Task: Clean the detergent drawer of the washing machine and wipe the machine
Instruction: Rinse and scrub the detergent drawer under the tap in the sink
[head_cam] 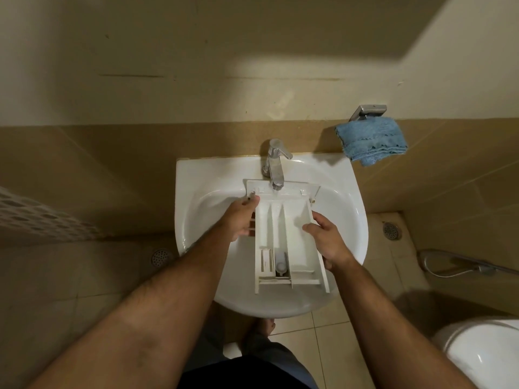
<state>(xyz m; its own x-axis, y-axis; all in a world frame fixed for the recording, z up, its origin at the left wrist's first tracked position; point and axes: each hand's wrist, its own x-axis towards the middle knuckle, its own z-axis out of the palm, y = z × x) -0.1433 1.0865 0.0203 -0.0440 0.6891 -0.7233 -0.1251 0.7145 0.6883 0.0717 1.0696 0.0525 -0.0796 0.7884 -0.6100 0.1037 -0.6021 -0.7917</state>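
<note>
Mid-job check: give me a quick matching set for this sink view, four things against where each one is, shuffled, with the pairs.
Things:
1. detergent drawer
2. blue cloth
3. faucet
4. toilet

Places:
A. hanging on the wall holder, right of the sink
B. bottom right corner of the view
C. held over the basin by both hands
D. at the back rim of the sink

Pairs: 1-C, 2-A, 3-D, 4-B

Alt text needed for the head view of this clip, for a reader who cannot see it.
Seen from above, a person holds a white detergent drawer over a white sink, its front panel under the tap; the left hand and right hand grip its sides. A blue cloth hangs on the wall to the right.
</note>
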